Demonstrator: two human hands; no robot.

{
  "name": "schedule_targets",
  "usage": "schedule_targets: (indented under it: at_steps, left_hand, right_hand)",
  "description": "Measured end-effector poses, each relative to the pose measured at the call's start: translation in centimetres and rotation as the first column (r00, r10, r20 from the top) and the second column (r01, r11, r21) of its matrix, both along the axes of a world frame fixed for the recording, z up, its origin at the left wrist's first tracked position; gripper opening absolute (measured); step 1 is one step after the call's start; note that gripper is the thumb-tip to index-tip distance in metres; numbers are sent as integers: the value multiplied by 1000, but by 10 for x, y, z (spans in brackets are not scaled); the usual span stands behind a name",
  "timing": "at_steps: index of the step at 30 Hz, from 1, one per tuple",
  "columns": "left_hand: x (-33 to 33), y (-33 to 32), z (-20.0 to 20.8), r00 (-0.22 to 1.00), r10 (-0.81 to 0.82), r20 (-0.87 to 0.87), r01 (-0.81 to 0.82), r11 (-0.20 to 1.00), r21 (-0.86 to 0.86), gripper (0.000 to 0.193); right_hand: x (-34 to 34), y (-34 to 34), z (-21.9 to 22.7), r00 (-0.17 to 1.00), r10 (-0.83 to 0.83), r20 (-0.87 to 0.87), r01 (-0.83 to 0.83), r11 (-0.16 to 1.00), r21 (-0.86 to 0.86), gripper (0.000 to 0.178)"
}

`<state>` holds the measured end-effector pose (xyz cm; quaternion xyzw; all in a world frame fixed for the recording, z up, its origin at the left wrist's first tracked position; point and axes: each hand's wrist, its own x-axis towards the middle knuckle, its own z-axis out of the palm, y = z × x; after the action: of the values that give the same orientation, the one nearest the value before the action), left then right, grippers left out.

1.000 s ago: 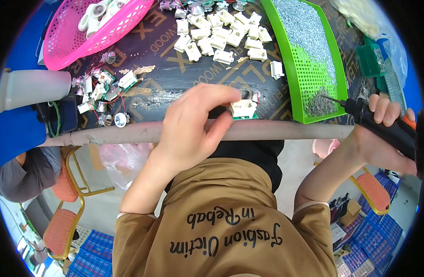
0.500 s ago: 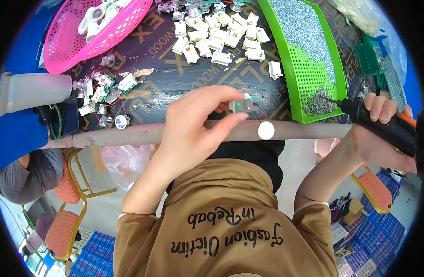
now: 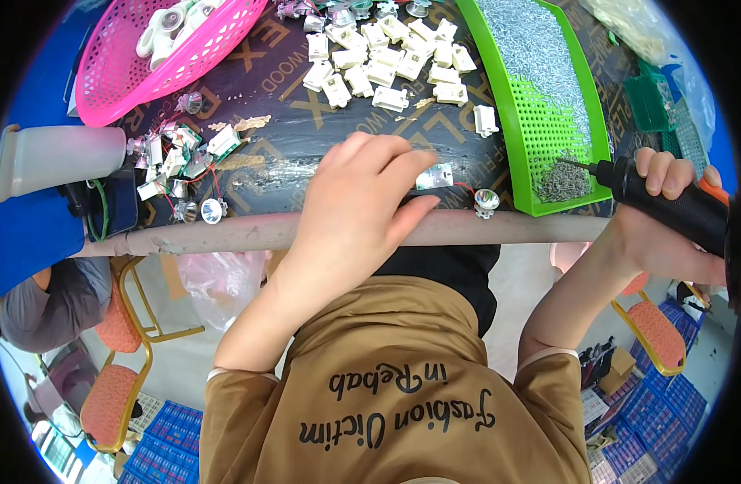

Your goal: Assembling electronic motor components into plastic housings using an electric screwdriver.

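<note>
At two o'clock from the left hand (image 3: 358,198) is a small pale rectangular circuit board (image 3: 435,176), its left end hidden behind the fingers; thumb and index fingertips stand apart, but I cannot tell whether the covered fingers grip it; toward four o'clock a thin red wire (image 3: 465,186) leads to a silver cup-shaped lamp reflector (image 3: 487,200); the right hand (image 3: 657,246) is clamped round a black cylindrical power screwdriver (image 3: 681,211), its rear cut off by the dark rim; its bit points toward ten o'clock, over a bright-green perforated plastic tray (image 3: 538,121).
</note>
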<state>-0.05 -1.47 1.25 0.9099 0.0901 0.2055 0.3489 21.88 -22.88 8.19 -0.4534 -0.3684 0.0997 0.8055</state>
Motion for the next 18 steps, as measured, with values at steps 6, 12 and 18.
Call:
schedule_targets:
  at_steps: [6,12,18]
  left_hand:
    - [4,-2,-4,1000,10,-11,-10,1000,21,26]
    - [1,0,-3,998,18,-55,-19,999,-25,25]
    - [0,-1,0,995,40,-87,-49,994,-102,31]
  right_hand:
    - [-1,4,-1,1000,2,8,-2,1000,8,101]
    - [13,30,-19,969,139,204,-158,984,79,115]
    - [30,52,-25,978,21,209,-54,987,153,104]
